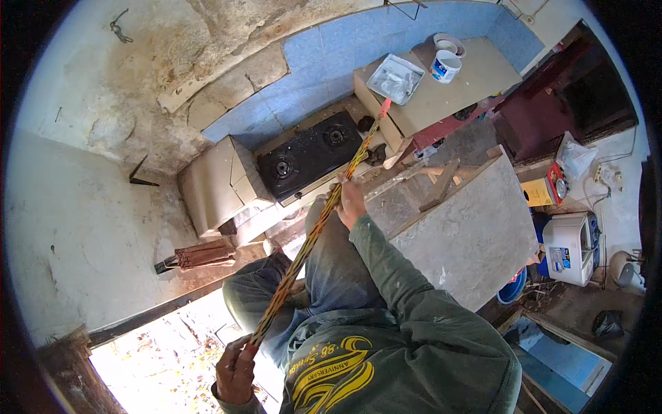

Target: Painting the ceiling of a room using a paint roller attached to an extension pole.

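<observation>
A long pole (301, 259) with a yellow, orange and black pattern runs up and to the right from low in the view. My left hand (235, 370) is closed around its lower end. Farther up, my right hand (352, 199) grips the same pole, in front of my knee. The pole's red far end (385, 106) meets the near edge of a paint tray (373, 82) on the tiled counter. Something whitish lies in the tray; whether it is joined to the pole I cannot tell.
A black two-burner stove (308, 153) sits in a recess left of the counter (458, 96). White tubs (445, 67) stand beyond the tray. A grey slab (469, 234) lies to my right. A folded brown cloth (205, 254) hangs at the left wall; a bright opening (172, 352) shows below.
</observation>
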{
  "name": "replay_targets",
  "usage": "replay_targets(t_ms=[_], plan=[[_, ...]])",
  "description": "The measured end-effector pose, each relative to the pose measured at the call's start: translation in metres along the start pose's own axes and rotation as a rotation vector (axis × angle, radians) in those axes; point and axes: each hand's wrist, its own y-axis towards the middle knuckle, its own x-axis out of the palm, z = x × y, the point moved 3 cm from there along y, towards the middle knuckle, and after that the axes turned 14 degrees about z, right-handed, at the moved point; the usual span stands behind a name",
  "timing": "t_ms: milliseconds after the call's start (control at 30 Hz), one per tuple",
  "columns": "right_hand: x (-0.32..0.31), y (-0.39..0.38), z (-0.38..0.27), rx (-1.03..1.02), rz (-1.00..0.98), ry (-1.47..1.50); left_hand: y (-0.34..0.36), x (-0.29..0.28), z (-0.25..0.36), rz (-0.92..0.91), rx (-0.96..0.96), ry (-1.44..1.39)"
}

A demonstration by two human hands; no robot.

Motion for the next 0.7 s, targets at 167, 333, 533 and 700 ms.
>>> replay_targets(t_ms=[167, 333, 533, 700], plan=[[0.004, -0.039, 0.008, 0.114, -0.149, 0.004, -0.007, -0.04, 0.008, -0.014, 0.601, 0.315], [0.014, -0.064, 0.007, 0.161, -0.232, -0.018, 0.001, -0.069, 0.008, 0.074, 1.081, 0.362], [0.02, -0.03, -0.013, 0.03, -0.176, -0.016, 0.001, -0.031, 0.006, 0.205, 0.264, -0.133], [0.011, 0.008, -0.03, -0.158, -0.147, 0.095, 0.014, 0.014, 0.022, 0.065, 0.189, -0.394]])
